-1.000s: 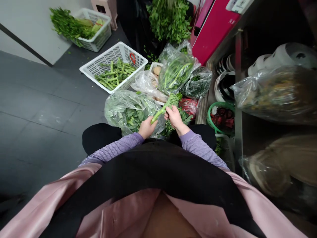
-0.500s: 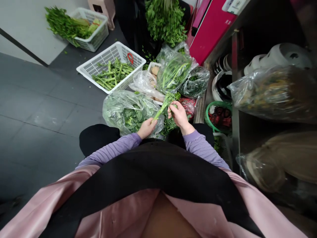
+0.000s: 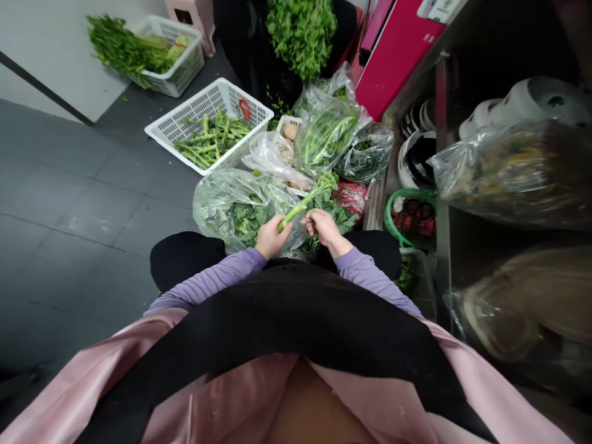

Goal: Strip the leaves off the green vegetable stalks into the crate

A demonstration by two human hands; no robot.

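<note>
My left hand [image 3: 272,237] is closed around the lower end of a broccolini stalk [image 3: 298,211], which slants up and right to its small green head. My right hand [image 3: 325,229] is just right of the stalk, fingers pinched together; a dark green bit shows at the fingertips, too small to name. Under and beyond the hands lies an opened clear plastic bag [image 3: 215,200] with leafy broccolini [image 3: 247,219] in it. Loose green leaves [image 3: 342,216] lie beyond my right hand. Further off, a white basket [image 3: 164,132] holds trimmed green stalks [image 3: 213,140].
Bagged greens [image 3: 328,139] and a bag of dark greens [image 3: 367,151] lie ahead. A red bag [image 3: 351,196] and a green basket [image 3: 389,222] are to the right, beside a metal shelf [image 3: 443,185]. A bunch of leafy herbs [image 3: 303,34] hangs before a dark-clothed person.
My right hand has moved down and slightly left, away from the upper stalk. The stalk is still in my left hand. The bunch of herbs at the top has shifted left and up.
</note>
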